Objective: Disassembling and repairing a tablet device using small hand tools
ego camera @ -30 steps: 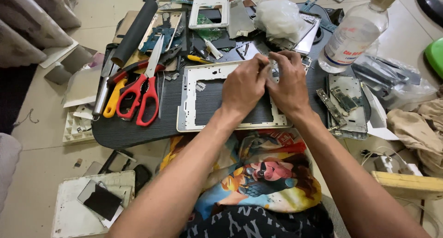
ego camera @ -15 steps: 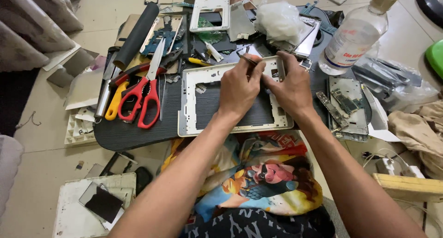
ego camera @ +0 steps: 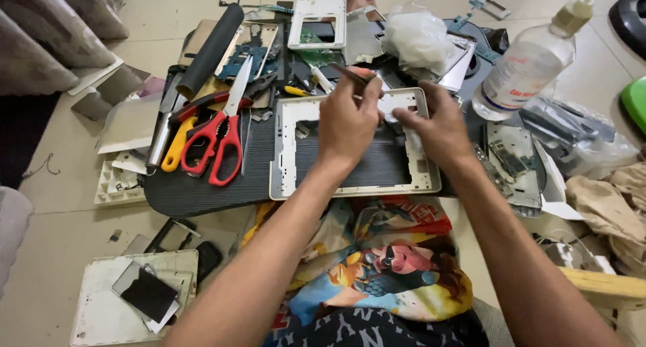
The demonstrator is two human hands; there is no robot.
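The dark ribbed work mat covers most of the floor in front of the person and it carries nearly everything. On its middle lies the white tablet frame, flat, with its near long edge just above the colourful cloth on the lap. The frame looks already stripped: inside it only the dark mat shows, so I judge the main dismantling is done and only small parts at the far edge are left. Both hands work at that far edge. The left hand is closed around a thin tool with an orange tip, which points toward the upper rim of the frame. The right hand rests on the right part of the frame, fingers bent down on it; whether it pinches a small piece I cannot tell, the picture is blurred there. On the left, the red scissors lie well apart from the frame, so there is some free mat between them. On the right the room is narrow: the clear plastic bottle stands near the right hand, and green circuit boards lie just beside the frame corner. Behind, the crumpled plastic bag is close to the tool tip.
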